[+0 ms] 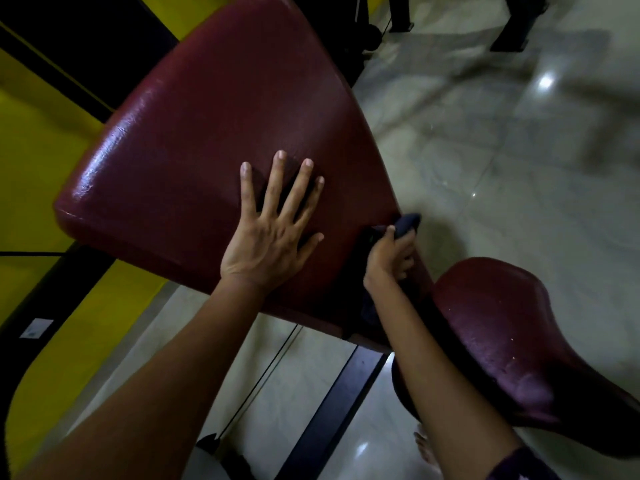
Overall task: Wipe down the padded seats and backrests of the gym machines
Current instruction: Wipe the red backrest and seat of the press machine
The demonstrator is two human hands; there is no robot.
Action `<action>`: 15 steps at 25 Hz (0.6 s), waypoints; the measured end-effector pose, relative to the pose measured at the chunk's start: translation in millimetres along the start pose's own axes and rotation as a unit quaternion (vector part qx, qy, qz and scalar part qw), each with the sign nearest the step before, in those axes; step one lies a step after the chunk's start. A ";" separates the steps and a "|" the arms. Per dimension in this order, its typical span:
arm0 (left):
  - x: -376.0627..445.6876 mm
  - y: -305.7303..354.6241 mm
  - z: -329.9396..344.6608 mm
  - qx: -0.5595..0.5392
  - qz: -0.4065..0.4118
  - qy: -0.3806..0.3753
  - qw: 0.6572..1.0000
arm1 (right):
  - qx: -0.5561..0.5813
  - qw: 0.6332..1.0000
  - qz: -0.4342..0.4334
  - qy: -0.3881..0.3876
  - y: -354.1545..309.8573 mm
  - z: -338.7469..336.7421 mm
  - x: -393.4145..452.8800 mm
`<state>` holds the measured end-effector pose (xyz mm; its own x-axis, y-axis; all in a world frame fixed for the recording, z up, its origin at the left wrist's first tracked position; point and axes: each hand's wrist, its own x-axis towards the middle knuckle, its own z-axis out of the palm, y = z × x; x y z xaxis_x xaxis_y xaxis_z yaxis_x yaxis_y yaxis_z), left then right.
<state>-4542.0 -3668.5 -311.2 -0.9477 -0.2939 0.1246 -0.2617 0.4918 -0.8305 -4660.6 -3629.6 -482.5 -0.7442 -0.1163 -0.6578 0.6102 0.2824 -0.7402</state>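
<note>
Now your right hand [389,259], bunching the dark cloth [408,221], sits at the large maroon padded backrest's [214,133] right edge; unwiped padding stretches up-left, under your flat, spread left hand [268,233].

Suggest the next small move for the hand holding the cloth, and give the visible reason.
Probably slide the right hand with the dark cloth along the pad's right edge. It grips the cloth there, while the left hand presses flat on the pad, steadying it.
</note>
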 end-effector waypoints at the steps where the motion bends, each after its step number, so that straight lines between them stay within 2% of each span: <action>1: -1.5 -0.9 1.6 -0.003 -0.001 0.001 1.000 | -0.012 0.996 -0.084 -0.013 0.7 2.2 -14.8; 3: -1.4 -0.1 1.0 0.001 -0.004 0.007 1.000 | -0.034 0.967 -0.249 -0.034 24.9 -9.6 -43.2; 4: -0.3 0.3 0.2 0.004 -0.004 0.009 1.000 | -0.050 0.959 -0.276 -0.042 40.8 -17.2 -46.6; 5: 0.2 1.1 -0.1 0.008 -0.003 0.009 1.000 | -0.070 0.962 -0.260 -0.036 55.0 -21.3 -35.7; 7: 1.6 1.3 0.4 0.016 -0.005 0.011 1.000 | -0.041 0.995 -0.085 -0.013 48.6 -15.4 1.3; 8: 2.4 1.0 0.2 0.014 -0.006 0.010 1.000 | -0.010 1.000 0.005 -0.004 32.0 -9.0 17.3; 9: 2.2 0.4 -0.2 0.010 -0.005 0.008 1.000 | 0.014 0.999 0.048 0.006 10.7 -2.9 26.8; 10: 1.1 -0.1 0.2 0.007 -0.003 0.007 1.000 | 0.017 0.999 0.037 0.008 -12.5 2.5 28.6; 12: -2.3 -0.8 3.6 0.000 -0.002 0.014 1.000 | 0.005 0.995 -0.097 -0.009 -55.4 7.8 10.9; 14: -3.6 -0.8 5.4 -0.019 -0.004 0.024 1.000 | -0.016 0.965 -0.260 -0.040 -70.3 1.4 -8.8; 15: -2.7 -0.5 5.0 -0.028 -0.006 0.028 0.999 | -0.024 0.948 -0.314 -0.051 -64.7 -4.0 -9.0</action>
<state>-4538.3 -3672.1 -313.9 -0.9527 -0.2543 0.1667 -0.2820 0.5342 -0.7969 -4694.5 -3643.0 -428.1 -0.9246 -0.3671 -0.1018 0.0408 0.1704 -0.9845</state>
